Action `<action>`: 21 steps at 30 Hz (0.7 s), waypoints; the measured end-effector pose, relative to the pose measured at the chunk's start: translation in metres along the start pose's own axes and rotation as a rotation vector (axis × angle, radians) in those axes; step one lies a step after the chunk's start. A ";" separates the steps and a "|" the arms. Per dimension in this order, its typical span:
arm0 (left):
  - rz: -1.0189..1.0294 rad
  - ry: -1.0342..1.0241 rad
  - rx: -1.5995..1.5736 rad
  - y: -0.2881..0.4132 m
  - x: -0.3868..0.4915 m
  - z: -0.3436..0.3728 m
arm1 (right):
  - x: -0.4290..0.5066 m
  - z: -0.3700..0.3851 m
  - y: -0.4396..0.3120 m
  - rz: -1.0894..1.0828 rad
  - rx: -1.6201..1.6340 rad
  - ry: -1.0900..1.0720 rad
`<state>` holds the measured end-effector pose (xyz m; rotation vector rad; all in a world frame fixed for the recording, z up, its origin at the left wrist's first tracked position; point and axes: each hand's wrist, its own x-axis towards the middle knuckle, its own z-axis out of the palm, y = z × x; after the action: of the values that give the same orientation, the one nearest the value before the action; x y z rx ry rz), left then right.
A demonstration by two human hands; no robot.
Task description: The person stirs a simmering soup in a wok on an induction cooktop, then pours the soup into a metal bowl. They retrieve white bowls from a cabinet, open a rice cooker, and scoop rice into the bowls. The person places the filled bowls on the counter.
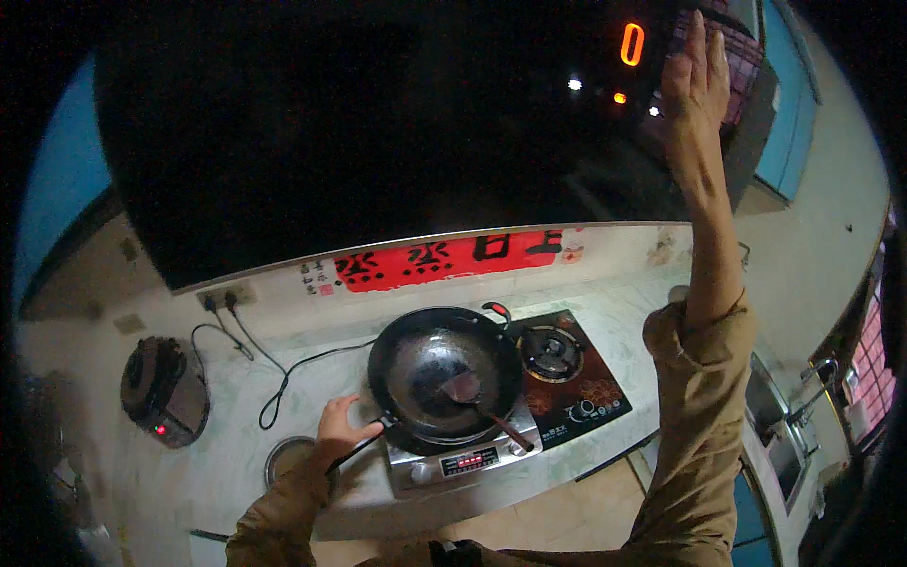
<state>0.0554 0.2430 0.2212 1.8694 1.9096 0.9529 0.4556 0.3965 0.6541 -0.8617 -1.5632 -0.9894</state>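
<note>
A dark wok (418,368) sits on a steel induction cooker (425,473) with a lit red display. Inside the wok rests a spatula or ladle (506,427), its brown handle leaning over the near rim. My left hand (347,425) is at the wok's long handle, thumb near its base; whether the fingers close around it is unclear. My right arm reaches up, and my right hand (698,78), fingers extended and holding nothing, is at the right part of a black glossy range hood (390,142) with a lit orange digit; contact cannot be told.
To the wok's right lies a gas hob (577,383). A rice cooker (166,393) stands at the left on the counter (234,453), with black cords (283,375) running to wall sockets. A round metal bowl (273,461) is beside my left forearm. A sink (779,432) is at the far right.
</note>
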 end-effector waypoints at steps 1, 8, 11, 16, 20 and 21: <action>0.007 0.040 0.011 -0.001 -0.002 -0.009 | 0.010 0.013 0.002 0.037 0.001 -0.057; -0.220 0.324 -0.472 -0.215 -0.040 -0.049 | 0.007 0.028 -0.049 0.096 0.545 0.116; -0.244 0.290 -0.447 -0.260 0.007 -0.043 | -0.028 -0.034 -0.086 -0.081 0.580 0.366; -0.285 0.317 -0.114 -0.401 -0.013 -0.084 | -0.191 0.000 -0.307 -0.576 0.691 -0.380; -0.342 0.394 0.298 -0.352 0.065 -0.146 | -0.274 0.049 -0.454 -0.738 0.576 -1.206; -0.365 0.502 0.415 -0.354 0.079 -0.167 | -0.292 0.067 -0.489 -0.563 0.631 -1.542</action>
<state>-0.3298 0.3032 0.1357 1.4626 2.8112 1.0270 0.0450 0.2518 0.2801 -0.6858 -3.2892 0.1051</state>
